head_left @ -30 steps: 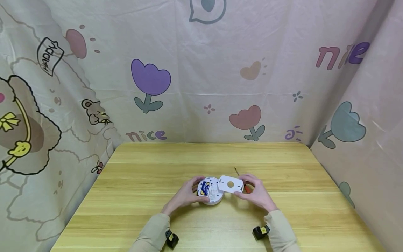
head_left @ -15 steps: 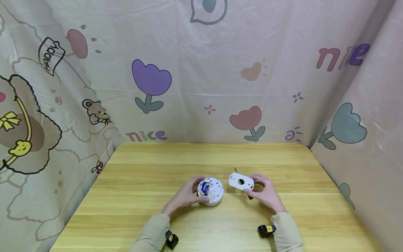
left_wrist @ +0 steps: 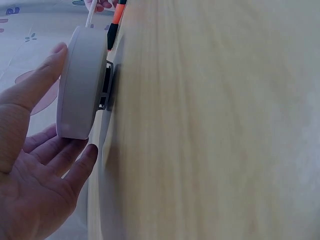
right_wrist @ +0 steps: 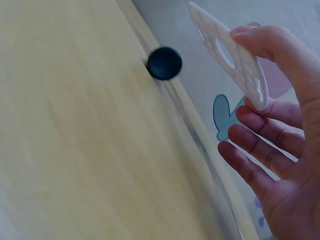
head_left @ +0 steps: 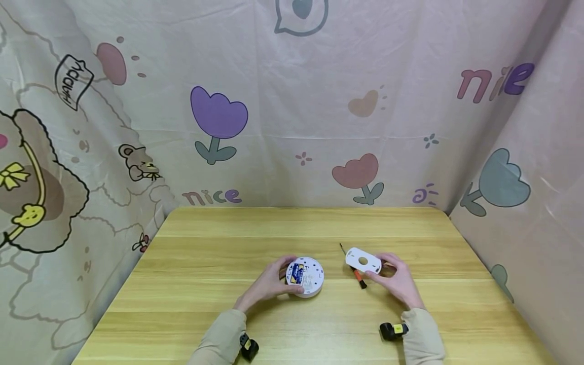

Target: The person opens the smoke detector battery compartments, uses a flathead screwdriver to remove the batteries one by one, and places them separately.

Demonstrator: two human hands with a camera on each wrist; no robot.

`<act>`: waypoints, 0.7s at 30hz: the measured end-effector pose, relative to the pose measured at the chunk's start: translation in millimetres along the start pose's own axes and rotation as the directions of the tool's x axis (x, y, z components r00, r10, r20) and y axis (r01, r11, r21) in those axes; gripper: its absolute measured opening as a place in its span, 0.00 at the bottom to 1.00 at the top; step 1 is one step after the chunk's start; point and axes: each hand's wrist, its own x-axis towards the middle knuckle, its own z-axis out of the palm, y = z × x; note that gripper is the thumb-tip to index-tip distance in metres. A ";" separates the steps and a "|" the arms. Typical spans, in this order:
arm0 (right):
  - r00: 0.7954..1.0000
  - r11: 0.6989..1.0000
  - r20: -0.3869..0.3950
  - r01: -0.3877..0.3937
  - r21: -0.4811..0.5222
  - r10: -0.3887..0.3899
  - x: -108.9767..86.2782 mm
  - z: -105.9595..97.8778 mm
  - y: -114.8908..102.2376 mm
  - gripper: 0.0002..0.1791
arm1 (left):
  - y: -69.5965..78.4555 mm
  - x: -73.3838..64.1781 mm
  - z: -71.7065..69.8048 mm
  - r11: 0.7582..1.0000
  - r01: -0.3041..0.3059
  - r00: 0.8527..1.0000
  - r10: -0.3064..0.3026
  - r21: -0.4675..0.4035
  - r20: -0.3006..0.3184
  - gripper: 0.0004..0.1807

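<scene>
My left hand (head_left: 270, 282) grips a round white smoke detector (head_left: 312, 278), thumb and fingers on opposite sides of its rim. Its upturned face shows a blue-and-yellow battery (head_left: 298, 273) set into it. Seen side-on in the left wrist view, the smoke detector (left_wrist: 80, 85) is held just over the table. Off to the right, my right hand (head_left: 395, 280) pinches one end of a white oblong mounting plate (head_left: 354, 258), which has a round hole in its middle. In the right wrist view the mounting plate (right_wrist: 205, 27) is tilted, with the lower fingers loosely spread.
A screwdriver (head_left: 359, 278) with an orange-and-black handle lies on the wooden table (head_left: 228, 228), partly beneath the mounting plate in the head view. Its black handle end (right_wrist: 165, 63) faces the right wrist camera. A printed cloth (head_left: 283, 101) hangs behind the table.
My right hand has carried the mounting plate rightward, away from the smoke detector it overlapped, and more of the screwdriver now shows. The left hand and smoke detector have stayed in place.
</scene>
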 end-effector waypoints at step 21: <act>0.991 0.969 -0.097 -0.109 -0.220 0.090 -1.8 -20.6 36.2 0.36 | 5.5 -2.3 0.2 0.999 0.001 1.000 0.000 0.036 -0.005 0.50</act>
